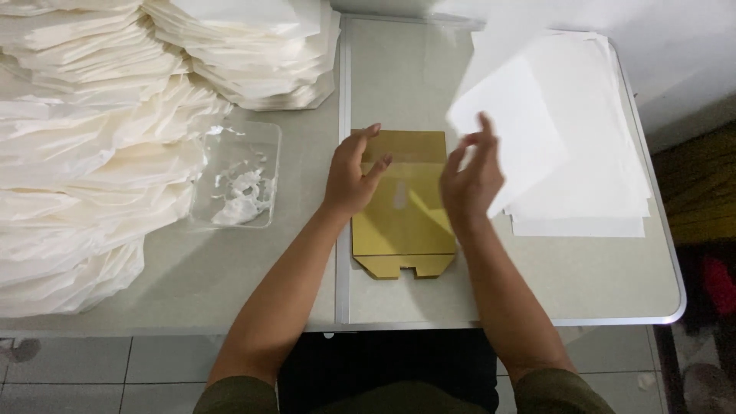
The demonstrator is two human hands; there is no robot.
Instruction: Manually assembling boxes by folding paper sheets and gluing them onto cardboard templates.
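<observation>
A flat gold cardboard template [402,218] lies on the grey table [567,284] in front of me. My left hand [353,172] rests on its upper left corner with fingers spread, holding nothing. My right hand [469,176] hovers over the template's right edge and pinches a single white paper sheet [510,130], lifted at an angle. That sheet comes up off a stack of white paper sheets [590,176] lying to the right.
Large piles of folded white paper pieces [84,169] fill the table's left side and back [253,46]. A clear plastic tray [238,176] smeared with white paste sits left of the template. The table's rounded right edge borders a dark floor.
</observation>
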